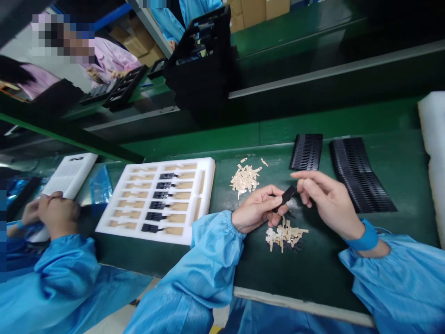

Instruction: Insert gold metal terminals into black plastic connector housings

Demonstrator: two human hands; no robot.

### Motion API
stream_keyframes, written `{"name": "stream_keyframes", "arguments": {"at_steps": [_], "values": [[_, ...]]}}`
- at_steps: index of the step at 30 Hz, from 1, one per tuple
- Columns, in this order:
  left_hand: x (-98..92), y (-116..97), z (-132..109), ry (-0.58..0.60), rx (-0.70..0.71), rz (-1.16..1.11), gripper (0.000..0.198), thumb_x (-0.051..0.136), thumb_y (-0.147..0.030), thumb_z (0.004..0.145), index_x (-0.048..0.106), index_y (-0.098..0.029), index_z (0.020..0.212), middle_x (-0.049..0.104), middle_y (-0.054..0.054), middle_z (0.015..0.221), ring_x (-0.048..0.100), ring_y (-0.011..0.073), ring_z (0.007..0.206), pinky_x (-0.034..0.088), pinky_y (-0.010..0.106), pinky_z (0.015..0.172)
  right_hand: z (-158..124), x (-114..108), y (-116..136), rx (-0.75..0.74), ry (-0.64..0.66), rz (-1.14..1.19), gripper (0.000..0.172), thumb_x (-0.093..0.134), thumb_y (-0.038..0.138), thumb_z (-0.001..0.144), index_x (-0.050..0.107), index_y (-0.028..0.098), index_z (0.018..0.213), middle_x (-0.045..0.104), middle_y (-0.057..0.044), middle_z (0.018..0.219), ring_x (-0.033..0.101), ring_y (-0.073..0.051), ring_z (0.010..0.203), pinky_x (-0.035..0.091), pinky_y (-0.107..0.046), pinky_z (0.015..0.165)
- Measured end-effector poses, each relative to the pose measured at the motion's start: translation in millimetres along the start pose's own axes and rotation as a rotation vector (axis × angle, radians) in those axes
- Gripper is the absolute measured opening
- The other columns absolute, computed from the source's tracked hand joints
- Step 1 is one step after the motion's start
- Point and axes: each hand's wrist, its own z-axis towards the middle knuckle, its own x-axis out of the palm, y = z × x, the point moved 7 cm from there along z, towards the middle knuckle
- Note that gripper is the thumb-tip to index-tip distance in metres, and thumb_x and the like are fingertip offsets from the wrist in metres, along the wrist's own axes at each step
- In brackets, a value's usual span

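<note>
My left hand (259, 208) is closed on a small flat black part (288, 197), held up above the green bench. Close by on the right, my right hand (325, 199) has its fingers partly curled and apart, with nothing visible in them; a blue band circles that wrist. Below the hands lies a pile of small pale pieces (285, 234), with some dark bits at its edge. Another heap of pale pieces (245, 178) sits behind my left hand. Two sheets of black slotted parts, one smaller (306, 152) and one longer (359, 174), rest behind my right hand.
On the left stands a white foam tray (212, 185) whose slots hold several black parts. A co-worker's hands (57, 213) are beyond it, near another white foam block (78, 169). Black trays (203, 69) are stacked at the back. White foam (433, 153) borders the right side.
</note>
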Motion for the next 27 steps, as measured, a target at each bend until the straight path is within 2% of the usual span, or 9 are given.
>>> {"name": "stream_keyframes", "arguments": {"at_steps": [2, 4, 7, 12, 15, 17, 20, 24, 27], "values": [[1.3, 1.6, 0.0, 0.033, 0.0, -0.008, 0.038, 0.077, -0.043, 0.09, 0.054, -0.017, 0.104, 0.062, -0.004, 0.074, 0.058, 0.0051, 0.046, 0.042, 0.014, 0.042, -5.0, 11.0, 1.4, -0.022, 0.125, -0.017, 0.038, 0.064, 0.051, 0.099, 0.076, 0.021, 0.119, 0.061, -0.001, 0.079, 0.053, -0.011, 0.06, 0.045, -0.024, 0.052], [3.1, 3.5, 0.1, 0.08, 0.004, -0.022, 0.037, 0.076, -0.043, 0.091, 0.051, -0.018, 0.103, 0.062, -0.004, 0.073, 0.057, 0.0055, 0.044, 0.042, 0.014, 0.04, -10.6, 18.6, -0.6, -0.025, 0.181, 0.012, 0.035, 0.064, 0.05, 0.1, 0.079, 0.021, 0.114, 0.058, -0.001, 0.082, 0.052, -0.01, 0.06, 0.044, -0.025, 0.053], [4.8, 5.1, -0.1, 0.137, 0.024, -0.028, 0.035, 0.074, -0.042, 0.093, 0.048, -0.02, 0.1, 0.063, -0.004, 0.073, 0.056, 0.0059, 0.042, 0.042, 0.014, 0.039, -17.3, 26.3, -8.9, 0.057, 0.194, 0.173, 0.033, 0.063, 0.05, 0.1, 0.079, 0.02, 0.103, 0.055, -0.001, 0.08, 0.049, -0.011, 0.059, 0.042, -0.027, 0.053], [7.1, 8.0, -2.0, 0.195, 0.005, -0.009, 0.033, 0.073, -0.042, 0.094, 0.05, -0.019, 0.101, 0.064, -0.003, 0.071, 0.055, 0.0067, 0.041, 0.043, 0.016, 0.041, -22.3, 36.5, -11.9, 0.257, 0.206, 0.424, 0.041, 0.068, 0.056, 0.094, 0.074, 0.018, 0.082, 0.054, 0.0, 0.071, 0.045, -0.009, 0.052, 0.035, -0.025, 0.047], [7.4, 7.5, -2.6, 0.178, -0.016, -0.004, 0.036, 0.075, -0.045, 0.092, 0.052, -0.019, 0.099, 0.064, -0.003, 0.07, 0.053, 0.0057, 0.039, 0.04, 0.016, 0.04, -22.4, 40.0, -10.7, 0.35, 0.23, 0.462, 0.045, 0.069, 0.061, 0.091, 0.073, 0.017, 0.083, 0.049, 0.002, 0.061, 0.043, -0.009, 0.048, 0.033, -0.024, 0.044], [6.6, 6.0, -2.4, 0.147, -0.012, 0.005, 0.037, 0.075, -0.046, 0.092, 0.055, -0.018, 0.103, 0.064, -0.003, 0.072, 0.052, 0.0049, 0.04, 0.038, 0.016, 0.04, -21.3, 38.5, -10.1, 0.348, 0.213, 0.462, 0.048, 0.067, 0.064, 0.092, 0.075, 0.017, 0.089, 0.05, 0.002, 0.06, 0.044, -0.01, 0.049, 0.036, -0.024, 0.044], [6.5, 3.9, -2.1, 0.135, 0.025, -0.01, 0.038, 0.074, -0.045, 0.093, 0.055, -0.017, 0.11, 0.065, -0.002, 0.075, 0.053, 0.0046, 0.041, 0.038, 0.016, 0.04, -20.2, 35.7, -8.2, 0.267, 0.202, 0.435, 0.044, 0.07, 0.061, 0.091, 0.076, 0.018, 0.098, 0.056, -0.001, 0.067, 0.048, -0.011, 0.053, 0.04, -0.025, 0.046], [8.7, 5.9, -1.2, 0.162, 0.039, -0.016, 0.037, 0.076, -0.044, 0.092, 0.05, -0.019, 0.099, 0.067, -0.002, 0.075, 0.056, 0.0056, 0.043, 0.041, 0.016, 0.041, -20.1, 33.6, -12.8, 0.269, 0.202, 0.412, 0.041, 0.069, 0.058, 0.094, 0.077, 0.018, 0.091, 0.057, -0.001, 0.068, 0.049, -0.011, 0.052, 0.04, -0.024, 0.045], [6.5, 1.8, 0.7, 0.091, 0.088, 0.035, 0.039, 0.076, -0.047, 0.09, 0.052, -0.018, 0.099, 0.069, -0.001, 0.075, 0.059, 0.0068, 0.046, 0.044, 0.016, 0.042, -15.9, 27.9, -13.8, 0.227, 0.175, 0.34, 0.042, 0.061, 0.056, 0.099, 0.079, 0.019, 0.099, 0.058, -0.002, 0.067, 0.054, -0.013, 0.054, 0.044, -0.026, 0.048]]}}
